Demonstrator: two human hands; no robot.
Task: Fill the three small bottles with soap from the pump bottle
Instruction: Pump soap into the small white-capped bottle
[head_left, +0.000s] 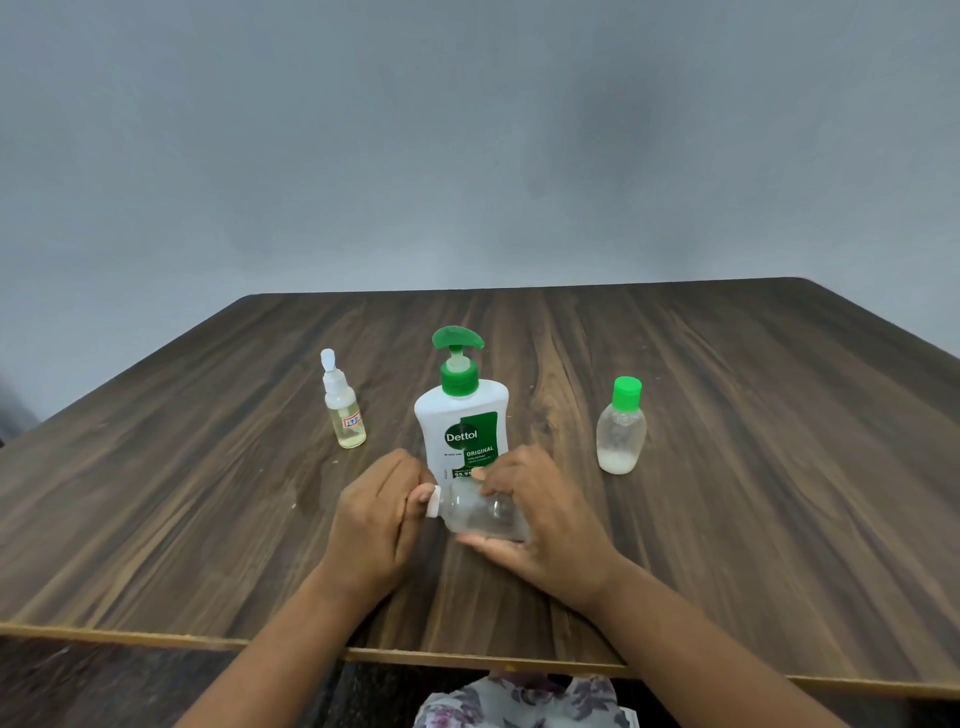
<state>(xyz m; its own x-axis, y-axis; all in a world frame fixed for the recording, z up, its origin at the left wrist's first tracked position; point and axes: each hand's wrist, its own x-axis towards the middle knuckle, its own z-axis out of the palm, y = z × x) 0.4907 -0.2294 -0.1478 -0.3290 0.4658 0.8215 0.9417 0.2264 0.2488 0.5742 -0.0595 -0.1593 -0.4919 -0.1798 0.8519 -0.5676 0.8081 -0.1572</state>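
Clear small bottle (480, 514) is held on its side just above the table (727, 467), near the front edge, right in front of the pump bottle (461, 415). Long axis runs approx left-right, cap end w/ white cap (434, 501) pointing to the person's left and tilted slightly up; base points right. Looks nearly empty.

Right hand (540, 525) wraps the bottle body: thumb over the top, fingers under it, clamped on the bottle. Left hand (376, 519) is at the cap, fingertips pinched together on the white cap.

Pump bottle stands upright, white w/ green pump head, nozzle pointing right, label facing the person. Its lower part is partly hidden by the hands and the held bottle, so it sits just behind them.

Spray bottle (344, 410) stands upright to the left of the pump bottle, well apart, w/ pale yellowish liquid in it and a small label. Green-capped bottle (621, 431) stands upright to the right, well apart, w/ a little whitish liquid at the bottom.

Nothing lies between the hands and either side bottle.
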